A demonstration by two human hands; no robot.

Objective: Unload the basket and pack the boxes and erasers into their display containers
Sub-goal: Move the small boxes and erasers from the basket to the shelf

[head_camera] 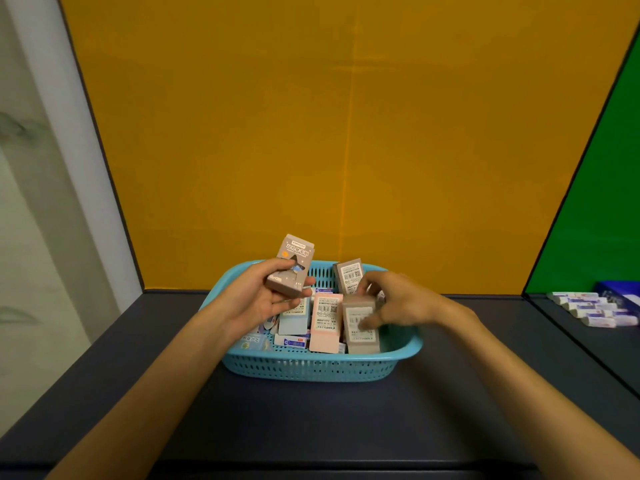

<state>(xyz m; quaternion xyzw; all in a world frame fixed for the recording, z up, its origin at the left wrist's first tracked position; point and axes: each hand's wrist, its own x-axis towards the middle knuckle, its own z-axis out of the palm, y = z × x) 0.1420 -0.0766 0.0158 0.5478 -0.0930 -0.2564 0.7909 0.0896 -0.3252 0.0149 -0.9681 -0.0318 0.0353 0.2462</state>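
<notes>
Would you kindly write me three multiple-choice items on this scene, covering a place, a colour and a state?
1. Where do the loose erasers lie?
A. on the dark table, far right
B. in the left hand
C. on the floor

2. What colour is the basket?
A. red
B. light blue
C. white

3. What does the left hand do?
A. lies flat
B. grips a brown box
C. lifts the basket

Answers: 1 A, they sit in a row there; 2 B, its slotted wall shows it; 3 B, fingers wrap the box above the basket.

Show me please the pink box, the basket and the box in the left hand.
pink box [325, 322]: head view, on its barcode face.
basket [311, 370]: head view, on its near wall.
held box [292, 268]: head view, on its printed front, above the left hand [258, 299].
</notes>
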